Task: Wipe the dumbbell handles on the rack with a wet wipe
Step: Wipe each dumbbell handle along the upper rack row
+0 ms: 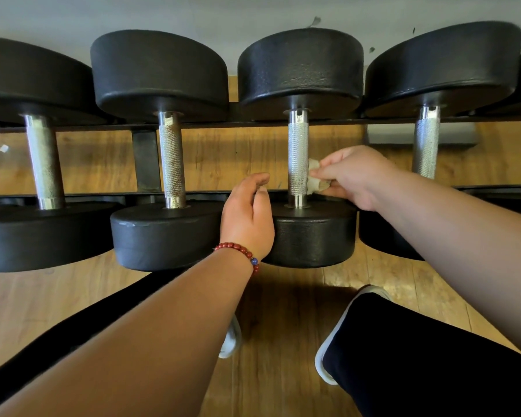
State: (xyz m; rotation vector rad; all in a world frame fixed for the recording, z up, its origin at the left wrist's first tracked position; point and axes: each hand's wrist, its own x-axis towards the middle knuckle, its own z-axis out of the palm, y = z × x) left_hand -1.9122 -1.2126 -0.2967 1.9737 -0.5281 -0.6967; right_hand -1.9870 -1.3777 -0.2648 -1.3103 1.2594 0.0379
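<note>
Several black dumbbells lie across a black rack [146, 159], their knurled steel handles pointing away from me. My right hand [354, 176] pinches a crumpled, greyish wet wipe [315, 177] against the right side of the third dumbbell's handle [297, 152], near its lower end. My left hand [248, 210] hovers just left of that handle, above the near black weight head [312, 233], with fingers loosely curved and holding nothing. The handle [171, 164] to the left looks rust-speckled; another handle [426, 145] stands to the right.
A wooden floor [283, 341] lies under the rack. My dark trouser leg and white-soled shoe [328, 350] stand at the lower right. A pale wall [193, 13] runs behind the dumbbells. A red bead bracelet [241, 251] circles my left wrist.
</note>
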